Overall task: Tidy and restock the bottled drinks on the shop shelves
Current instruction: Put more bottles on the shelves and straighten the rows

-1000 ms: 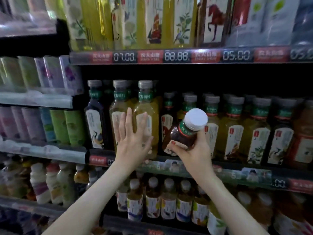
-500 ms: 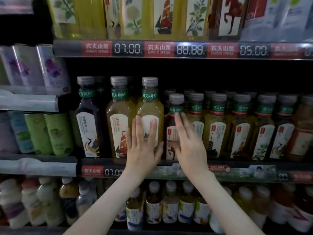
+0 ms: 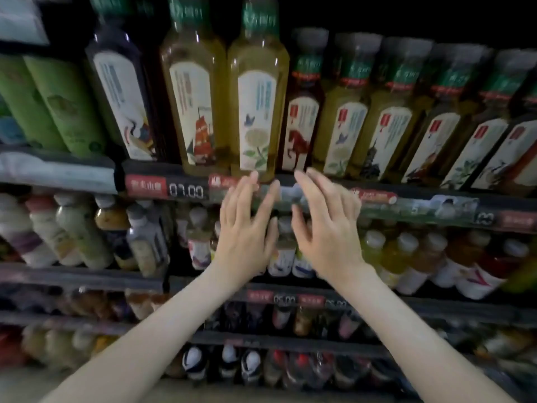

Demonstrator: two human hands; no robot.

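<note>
Left hand (image 3: 247,228) and right hand (image 3: 328,228) hover empty before shelf edge (image 3: 406,205).

dim light on dark tiered shelves (image 3: 72,277) with red price tags (image 3: 145,186).

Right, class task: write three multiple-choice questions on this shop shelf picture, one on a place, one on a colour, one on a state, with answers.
1. The horse-label bottle stands: A on the bottom shelf; B just right of the flower-label bottle; C in a hand.
2. The drink in the ship-label bottle is: A blue; B pink; C yellow.
3. The left hand and right hand are: A open, empty; B gripping bottles; C out of view.
Answers: B, they stand side by side; C, yellow shows around the label; A, both spread, holding nothing.
</note>
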